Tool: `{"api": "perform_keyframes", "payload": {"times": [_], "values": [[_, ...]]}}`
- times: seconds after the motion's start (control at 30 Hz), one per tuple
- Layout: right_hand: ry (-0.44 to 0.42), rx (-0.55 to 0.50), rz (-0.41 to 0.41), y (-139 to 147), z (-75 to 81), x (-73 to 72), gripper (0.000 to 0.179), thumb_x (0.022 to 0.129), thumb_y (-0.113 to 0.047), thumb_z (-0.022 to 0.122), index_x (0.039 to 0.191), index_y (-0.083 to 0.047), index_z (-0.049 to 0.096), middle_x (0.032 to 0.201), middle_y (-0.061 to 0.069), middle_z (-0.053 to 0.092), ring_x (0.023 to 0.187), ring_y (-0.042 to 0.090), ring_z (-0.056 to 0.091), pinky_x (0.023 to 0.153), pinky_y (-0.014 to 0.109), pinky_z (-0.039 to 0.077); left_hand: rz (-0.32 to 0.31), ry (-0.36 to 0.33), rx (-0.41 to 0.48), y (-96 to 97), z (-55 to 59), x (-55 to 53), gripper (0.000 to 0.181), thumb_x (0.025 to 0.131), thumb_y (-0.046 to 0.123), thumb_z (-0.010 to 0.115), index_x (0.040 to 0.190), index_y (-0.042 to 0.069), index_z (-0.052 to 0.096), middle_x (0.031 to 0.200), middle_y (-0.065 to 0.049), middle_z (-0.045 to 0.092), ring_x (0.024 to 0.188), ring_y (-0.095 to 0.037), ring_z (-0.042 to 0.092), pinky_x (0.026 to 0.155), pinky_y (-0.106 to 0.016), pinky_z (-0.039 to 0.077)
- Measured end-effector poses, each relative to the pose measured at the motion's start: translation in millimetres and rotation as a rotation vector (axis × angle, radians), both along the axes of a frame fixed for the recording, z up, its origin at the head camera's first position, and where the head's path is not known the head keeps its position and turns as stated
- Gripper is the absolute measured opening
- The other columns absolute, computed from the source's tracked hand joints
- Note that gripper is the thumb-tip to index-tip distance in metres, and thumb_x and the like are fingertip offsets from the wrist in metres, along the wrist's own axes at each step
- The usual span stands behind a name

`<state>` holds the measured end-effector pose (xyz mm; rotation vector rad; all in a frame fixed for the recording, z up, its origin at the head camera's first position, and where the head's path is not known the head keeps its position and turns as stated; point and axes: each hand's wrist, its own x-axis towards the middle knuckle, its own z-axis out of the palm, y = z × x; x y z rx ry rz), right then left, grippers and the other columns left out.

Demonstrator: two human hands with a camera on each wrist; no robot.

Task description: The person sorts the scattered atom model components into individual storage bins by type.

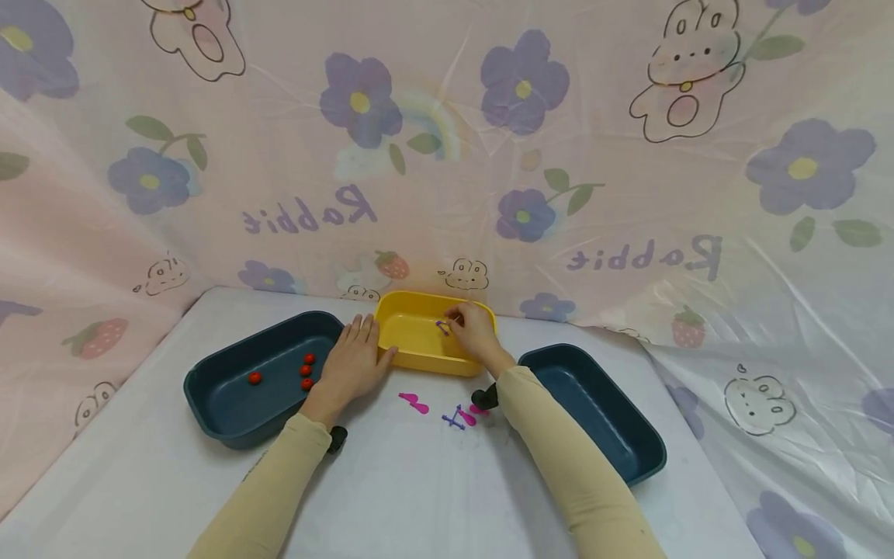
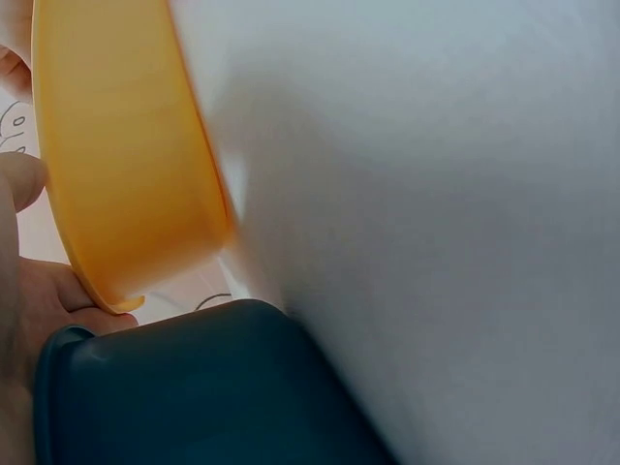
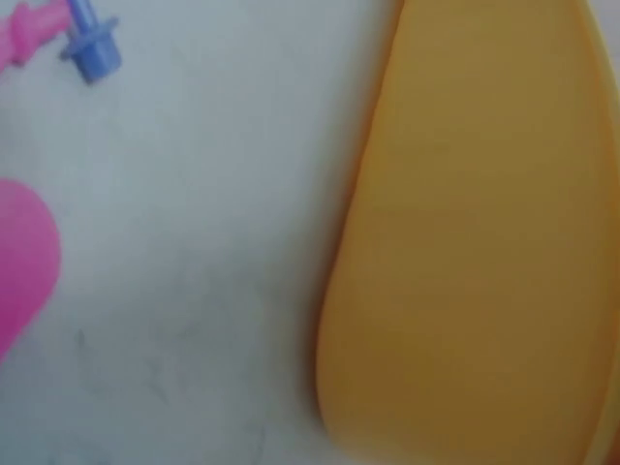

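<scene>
My left hand [image 1: 356, 359] lies with extended fingers against the left end of the yellow tray [image 1: 426, 362]; in the left wrist view, its thumb and fingers touch the tray's rim [image 2: 73, 262]. Over the inside of that tray, my right hand [image 1: 475, 332] pinches a small purple plastic piece [image 1: 443, 328] between thumb and fingertips. The piece's exact kind is too small to tell. On the cloth in front of the tray are pink drop-shaped pieces [image 1: 414, 403] and purple stick-like pieces [image 1: 454, 420]. The right wrist view shows a pink piece [image 3: 24, 262] and a blue-purple stick end [image 3: 94, 48].
A dark blue tray [image 1: 230, 423] with several small red balls [image 1: 306, 370] stands at the left, partly under my left forearm. Another dark blue tray [image 1: 594, 388] stands at the right, partly behind my right sleeve. A printed curtain [image 1: 433, 155] hangs behind the table.
</scene>
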<state>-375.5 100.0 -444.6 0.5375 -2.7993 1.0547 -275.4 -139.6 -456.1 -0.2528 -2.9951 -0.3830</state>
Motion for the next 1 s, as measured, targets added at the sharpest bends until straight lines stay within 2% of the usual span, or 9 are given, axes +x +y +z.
{"api": "perform_keyframes", "payload": {"times": [0.23, 0.43, 0.63, 1.0], "values": [[0.063, -0.013, 0.025, 4, 0.5, 10.1, 0.017, 0.1, -0.007, 0.069, 0.115, -0.001, 0.073, 0.107, 0.012, 0.067, 0.094, 0.025, 0.061, 0.089, 0.037, 0.057, -0.007, -0.009, 0.013, 0.4, -3.0, -1.2, 0.081, 0.109, 0.05, 0.044, 0.161, -0.009, 0.023, 0.17, -0.026, 0.019, 0.159, -0.042, 0.012, 0.129, -0.053, 0.011], [0.081, -0.077, 0.03, 8, 7.0, 24.9, 0.019, 0.1, -0.012, 0.07, 0.117, -0.002, 0.073, 0.107, 0.01, 0.067, 0.092, 0.024, 0.062, 0.087, 0.036, 0.059, -0.009, -0.002, 0.009, -0.5, -3.5, -2.6, 0.081, 0.109, 0.051, 0.043, 0.161, -0.008, 0.023, 0.17, -0.025, 0.019, 0.159, -0.041, 0.012, 0.13, -0.052, 0.009], [0.137, -0.133, 0.07, 15, 11.0, 42.9, 0.019, 0.098, -0.008, 0.072, 0.115, -0.001, 0.072, 0.104, 0.01, 0.07, 0.09, 0.023, 0.064, 0.084, 0.037, 0.061, -0.01, -0.004, 0.018, -0.1, -3.2, -2.6, 0.081, 0.109, 0.051, 0.044, 0.161, -0.008, 0.023, 0.17, -0.025, 0.019, 0.159, -0.042, 0.012, 0.129, -0.052, 0.009], [0.039, -0.104, 0.078, 33, 1.5, 85.8, 0.02, 0.097, -0.011, 0.075, 0.116, -0.006, 0.072, 0.105, 0.003, 0.067, 0.092, 0.018, 0.061, 0.085, 0.031, 0.059, -0.011, -0.003, 0.008, 0.3, -0.8, -0.9, 0.08, 0.109, 0.05, 0.043, 0.161, -0.008, 0.024, 0.17, -0.025, 0.02, 0.159, -0.042, 0.013, 0.129, -0.053, 0.011]]}}
